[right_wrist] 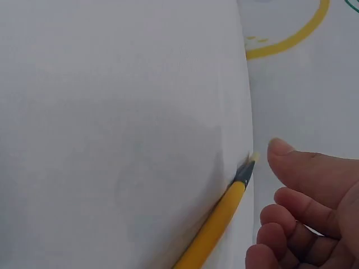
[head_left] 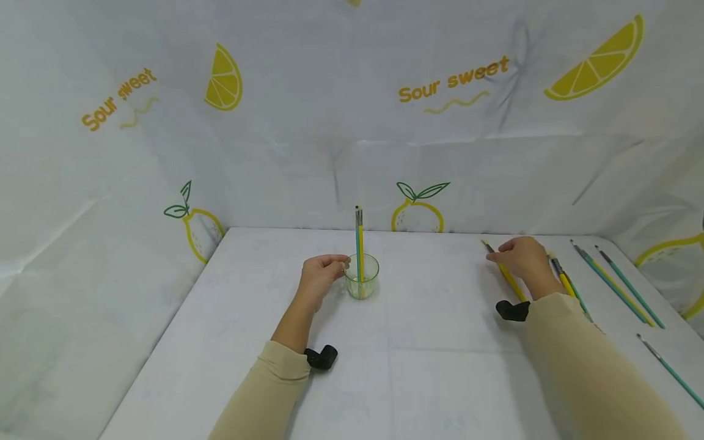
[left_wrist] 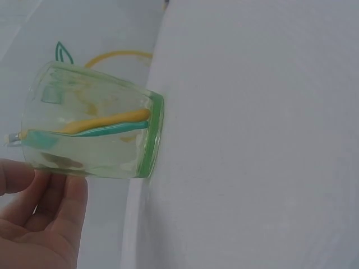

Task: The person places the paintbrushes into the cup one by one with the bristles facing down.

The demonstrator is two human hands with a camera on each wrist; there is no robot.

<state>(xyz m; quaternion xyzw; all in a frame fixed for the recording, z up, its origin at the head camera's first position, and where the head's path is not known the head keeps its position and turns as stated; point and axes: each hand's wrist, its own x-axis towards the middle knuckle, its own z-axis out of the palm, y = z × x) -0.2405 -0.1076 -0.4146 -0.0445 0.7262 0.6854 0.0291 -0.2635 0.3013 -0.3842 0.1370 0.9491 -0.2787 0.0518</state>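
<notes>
The slanting yellow brush lies on the white surface, just beside and below the right hand, on its left. Its bristle tip pokes out past the fingertips, away from the person, and the long axis runs from there back toward the person and rightward, the handle ending near the wrist. That slant under the fingers is the relation that matters most for a grip, I judge. The right hand is much the nearer of the two; its fingers are loosely bent, and the right wrist view shows thumb and fingers apart with nothing between them.

Well apart, to the right hand's left and a little nearer the person, stands the glass. The left hand pinches it near the rim from its left side. In the glass a teal brush and an upright yellow brush stand close together, bristles up.

Just right of the right hand lies a dark-collared brush, partly beside the sleeve. Farther right is a bunch of teal and yellow brushes; nearer the person lies a lone teal brush.
</notes>
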